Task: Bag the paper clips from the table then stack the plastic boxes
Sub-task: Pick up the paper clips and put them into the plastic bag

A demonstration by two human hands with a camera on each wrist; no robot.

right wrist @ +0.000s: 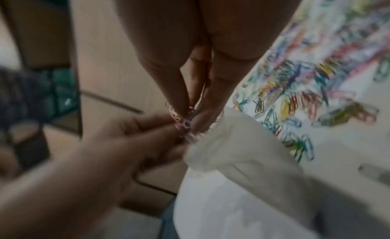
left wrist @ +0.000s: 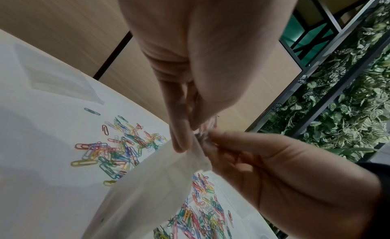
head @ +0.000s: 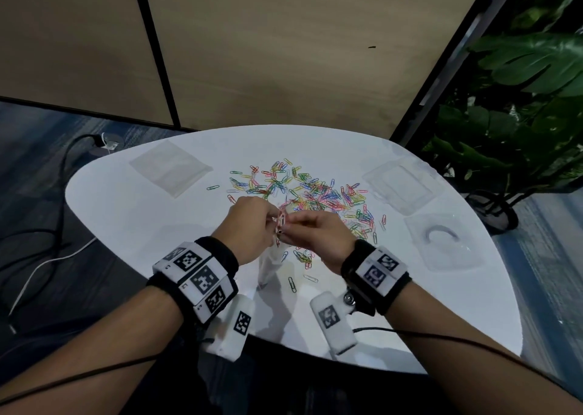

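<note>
Our right hand (head: pixel 318 235) pinches clips (right wrist: pixel 179 120) just above the bag (left wrist: pixel 152 184) mouth (left hand (head: pixel 249 225) gripping its rim).

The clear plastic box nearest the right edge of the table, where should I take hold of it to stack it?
Grip that clear plastic box by its two opposite side rims, hands coming down from above. It lies flat and shallow on the table, so only its edges offer hold. Paper clips lie just left; its right and near sides look free.
</note>
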